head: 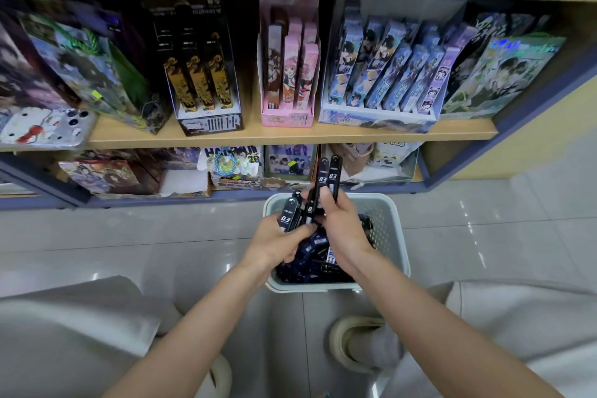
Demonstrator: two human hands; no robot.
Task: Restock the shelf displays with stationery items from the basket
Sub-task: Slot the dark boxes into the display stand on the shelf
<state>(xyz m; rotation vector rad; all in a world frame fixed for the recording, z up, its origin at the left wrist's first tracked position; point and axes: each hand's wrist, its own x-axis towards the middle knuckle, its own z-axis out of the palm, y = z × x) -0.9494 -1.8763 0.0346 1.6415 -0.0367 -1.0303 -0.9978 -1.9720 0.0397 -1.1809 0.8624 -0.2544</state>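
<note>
Above the basket (pixel 392 229), the left hand (pixel 279 241) curls round several black packs (pixel 287 216) and the right hand (pixel 339 226) pinches 2 upright; the person should square them (labels forward) before shelving.

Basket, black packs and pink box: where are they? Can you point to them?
basket (pixel 386 229), head view, on its right mesh wall.
black packs (pixel 332 176), head view, on the white label of the tallest pack.
pink box (pixel 286 118), head view, on its low front panel.
</note>
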